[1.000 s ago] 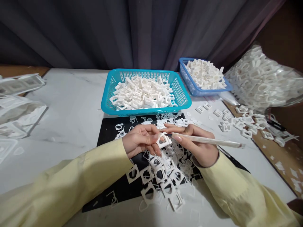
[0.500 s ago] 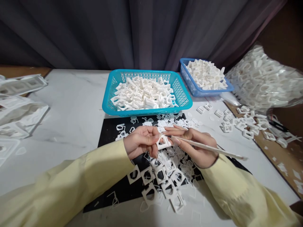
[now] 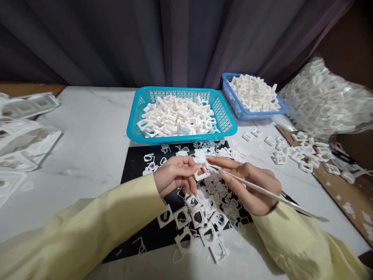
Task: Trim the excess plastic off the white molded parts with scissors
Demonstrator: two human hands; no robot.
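Note:
My left hand (image 3: 177, 175) pinches a small white frame-shaped piece (image 3: 202, 172) between thumb and fingers, above the dark mat. In my right hand (image 3: 253, 186) is a thin, white, pen-like tool (image 3: 256, 188), gripped like a pencil. Its front end is close to the upper right of the piece; whether they touch I cannot tell. Below the hands lie several more white frame pieces (image 3: 198, 217) with large openings. Small translucent offcuts (image 3: 217, 190) are scattered around them.
Behind the black mat (image 3: 131, 167) stands a turquoise basket (image 3: 180, 139) full of white pieces. A blue basket (image 3: 259, 114) with more of them is at the back right, beside a clear bag (image 3: 326, 97). Loose pieces (image 3: 305, 153) lie to the right, large white frames (image 3: 29, 144) at left.
My right hand has shifted a little right and down, drawing the tool's tip back from the piece. The piece is tilted slightly differently in my left hand.

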